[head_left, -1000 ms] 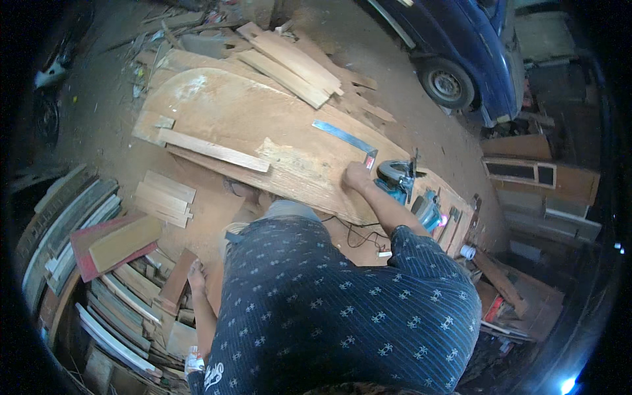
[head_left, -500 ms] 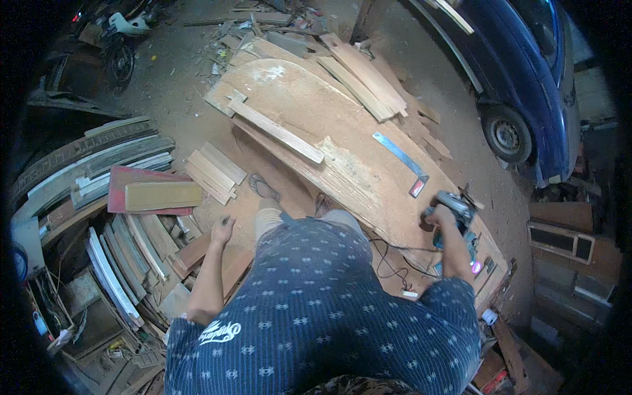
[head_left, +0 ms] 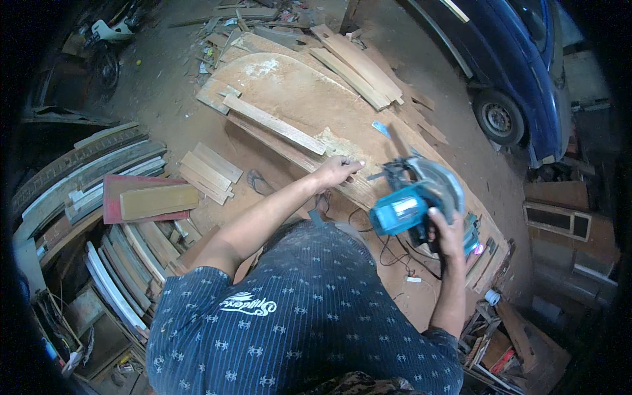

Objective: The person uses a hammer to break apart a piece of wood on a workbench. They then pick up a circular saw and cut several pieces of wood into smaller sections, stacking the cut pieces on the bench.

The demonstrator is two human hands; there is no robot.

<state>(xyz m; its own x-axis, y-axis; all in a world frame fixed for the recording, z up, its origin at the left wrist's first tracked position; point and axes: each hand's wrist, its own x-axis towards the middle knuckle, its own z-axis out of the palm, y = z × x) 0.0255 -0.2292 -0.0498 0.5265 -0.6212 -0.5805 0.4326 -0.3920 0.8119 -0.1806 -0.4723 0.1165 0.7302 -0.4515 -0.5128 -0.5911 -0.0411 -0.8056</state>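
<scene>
My right hand (head_left: pixel 449 232) grips the rear handle of a teal circular saw (head_left: pixel 398 214), lifted above the right part of the wooden workbench (head_left: pixel 289 82). My left hand (head_left: pixel 339 172) is over the bench's near edge, left of the saw, its fingers curled together; whether something small is in them I cannot make out. A pale wooden strip (head_left: pixel 273 124) lies along the near edge, its right end close to my left hand. Past the saw shows one end of a metal try square (head_left: pixel 380 128); the rest is hidden.
Another teal power tool (head_left: pixel 471 234) lies at the bench's right end. Dark cords (head_left: pixel 395 253) hang by the near edge. Planks (head_left: pixel 359 69) rest along the far side. Stacked boards (head_left: pixel 158 197) are at left, short slats (head_left: pixel 209 172) on the floor, a blue car (head_left: pixel 520 79) at far right.
My right hand has raised the circular saw off the bench and brought it left and nearer. My left hand has come up from beside my leg to the bench edge.
</scene>
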